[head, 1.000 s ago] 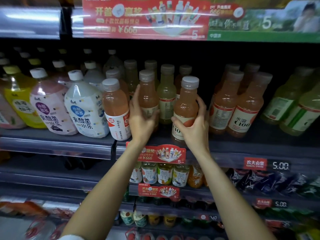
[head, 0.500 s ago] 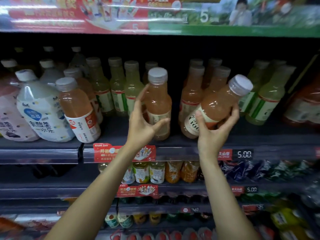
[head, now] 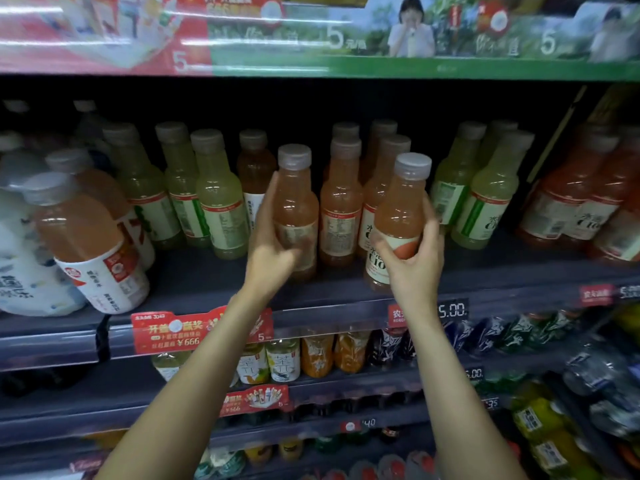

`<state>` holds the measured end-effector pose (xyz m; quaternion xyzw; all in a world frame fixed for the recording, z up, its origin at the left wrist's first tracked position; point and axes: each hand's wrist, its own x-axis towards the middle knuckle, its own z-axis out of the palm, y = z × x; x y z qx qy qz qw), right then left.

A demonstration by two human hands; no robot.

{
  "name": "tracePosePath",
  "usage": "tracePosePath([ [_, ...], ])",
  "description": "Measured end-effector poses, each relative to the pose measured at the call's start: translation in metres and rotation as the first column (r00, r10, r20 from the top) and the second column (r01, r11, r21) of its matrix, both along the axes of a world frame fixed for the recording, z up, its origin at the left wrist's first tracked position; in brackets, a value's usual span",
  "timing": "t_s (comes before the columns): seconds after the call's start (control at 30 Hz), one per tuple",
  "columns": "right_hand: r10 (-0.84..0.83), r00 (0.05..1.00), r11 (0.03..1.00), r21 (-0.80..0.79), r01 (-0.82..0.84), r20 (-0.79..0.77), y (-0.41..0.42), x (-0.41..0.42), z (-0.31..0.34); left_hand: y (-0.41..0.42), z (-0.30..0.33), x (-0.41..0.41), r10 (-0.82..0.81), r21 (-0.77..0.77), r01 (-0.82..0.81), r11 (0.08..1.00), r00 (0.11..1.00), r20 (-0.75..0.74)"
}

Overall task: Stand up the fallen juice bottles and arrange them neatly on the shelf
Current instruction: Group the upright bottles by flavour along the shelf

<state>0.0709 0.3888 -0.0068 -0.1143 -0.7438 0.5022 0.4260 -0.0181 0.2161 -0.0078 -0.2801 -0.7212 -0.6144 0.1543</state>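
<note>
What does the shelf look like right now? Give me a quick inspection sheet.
Surface: dark shelf, bare strip along its front edge.
Job's things: pink juice bottle upright in right hand; second pink bottle upright, left hand against its side; more pink bottles upright behind.
Clutter: green juice bottles, a large leaning orange bottle, white drink bottles, red juice bottles.
Hands: right grips its bottle low down; left grip unclear.
Cables: nothing seen.
Surroundings: red promo tag, price tag reading 5.00, stocked lower shelves, banner above.
</note>
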Motion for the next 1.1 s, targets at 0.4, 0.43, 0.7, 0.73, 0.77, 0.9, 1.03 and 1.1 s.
tracePosePath([
  [0.4, -0.073, 0.996, 0.988, 0.139, 0.065, 0.055, -0.008, -0.004, -0.01, 0.019, 0.018, -0.019, 0.356, -0.443, -0.363, 0.82, 0.929, -0.103],
  [0.43, -0.063, 0.997, 0.989, 0.139, 0.056, 0.046, -0.008, -0.003, -0.011, 0.02, 0.018, -0.02, 0.349, -0.442, -0.358, 0.822, 0.931, -0.105],
  [0.7, 0.155, 0.986, 0.988, -0.009, -0.154, 0.061, -0.011, 0.0, -0.017, 0.016, 0.007, -0.017, 0.057, -0.168, -0.022, 0.986, 0.977, 0.205],
  [0.73, 0.155, 0.986, 0.988, -0.012, -0.154, 0.057, -0.012, 0.001, -0.016, 0.016, 0.008, -0.018, 0.039, -0.148, -0.005, 0.989, 0.973, 0.227],
  [0.77, 0.152, 0.987, 0.988, -0.017, -0.151, 0.049, -0.013, 0.001, -0.016, 0.015, 0.008, -0.018, 0.023, -0.132, 0.009, 0.991, 0.97, 0.243],
  [0.9, 0.136, 0.99, 0.989, -0.059, -0.134, 0.026, -0.012, 0.002, -0.016, 0.011, 0.007, -0.021, -0.049, -0.05, 0.066, 0.997, 0.956, 0.29],
  [1.03, 0.087, 0.994, 0.995, -0.05, -0.084, 0.062, -0.017, 0.001, -0.015, 0.007, 0.002, -0.018, -0.067, -0.081, 0.091, 0.993, 0.965, 0.255],
  [1.1, 0.005, 0.998, 1.0, 0.015, -0.006, 0.065, -0.022, 0.0, -0.013, 0.005, 0.003, -0.018, -0.087, -0.089, 0.113, 0.99, 0.963, 0.253],
])
